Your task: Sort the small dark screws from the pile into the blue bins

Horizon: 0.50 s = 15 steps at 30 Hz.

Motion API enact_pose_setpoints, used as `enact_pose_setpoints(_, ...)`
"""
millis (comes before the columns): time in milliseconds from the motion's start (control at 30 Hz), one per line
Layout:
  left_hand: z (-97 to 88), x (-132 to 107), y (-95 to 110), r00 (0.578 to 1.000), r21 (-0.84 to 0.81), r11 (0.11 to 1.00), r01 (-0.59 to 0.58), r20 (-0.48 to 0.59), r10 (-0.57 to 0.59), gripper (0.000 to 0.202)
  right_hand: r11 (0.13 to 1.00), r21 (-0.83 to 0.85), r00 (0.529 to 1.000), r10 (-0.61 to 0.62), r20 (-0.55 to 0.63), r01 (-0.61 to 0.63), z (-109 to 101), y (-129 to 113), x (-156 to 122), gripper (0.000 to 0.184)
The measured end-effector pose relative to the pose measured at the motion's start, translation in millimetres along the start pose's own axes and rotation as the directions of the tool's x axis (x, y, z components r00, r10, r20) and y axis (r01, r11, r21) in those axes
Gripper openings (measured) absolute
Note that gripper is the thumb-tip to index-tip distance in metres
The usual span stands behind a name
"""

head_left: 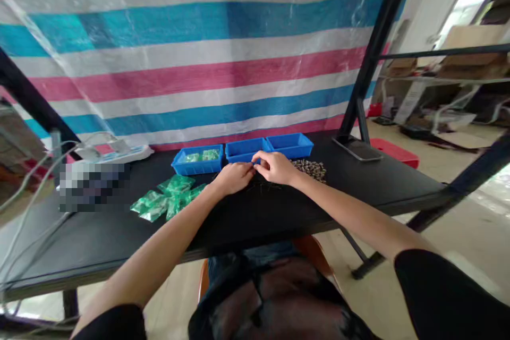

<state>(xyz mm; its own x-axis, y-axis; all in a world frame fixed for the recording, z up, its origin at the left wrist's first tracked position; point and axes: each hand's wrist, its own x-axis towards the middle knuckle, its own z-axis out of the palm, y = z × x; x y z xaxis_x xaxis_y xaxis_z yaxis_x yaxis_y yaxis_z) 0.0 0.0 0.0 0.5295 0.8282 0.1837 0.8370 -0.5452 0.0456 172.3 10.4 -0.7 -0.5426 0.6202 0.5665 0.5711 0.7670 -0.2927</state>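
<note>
My left hand (236, 177) and my right hand (275, 168) meet over the black table, just in front of the blue bins. The fingertips of both are pinched together, touching or nearly so; whatever is between them is too small to make out. Under my right hand lie a few thin dark pieces (263, 187). Close to its right side is a pile of small brownish metallic parts (313, 170). Left of my left hand, green-and-clear plastic packets (169, 197) lie in a loose heap. More such packets sit inside the left blue bin (197, 168).
A middle blue bin (242, 159) and a right blue bin (297, 152) stand along the back. A phone (357, 147) lies at the right on the black table (255, 223). A white power strip (129, 154) with cables is at the left. Striped sheeting (223, 74) hangs behind.
</note>
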Motion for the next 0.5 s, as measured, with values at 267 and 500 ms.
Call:
enact_pose_setpoints(267,0.2,1.6,0.7,1.0,-0.011,1.0,-0.003,-0.005,0.003,0.036,1.0,-0.015,1.0,0.02,-0.001,-0.02,0.4,0.9,1.7,0.006)
enact_pose_setpoints(500,-0.1,0.7,0.4,1.0,-0.002,1.0,0.002,-0.013,-0.002,0.035,0.998,-0.033,0.999,0.047,0.002,-0.047,-0.9,-1.0,2.7,0.006)
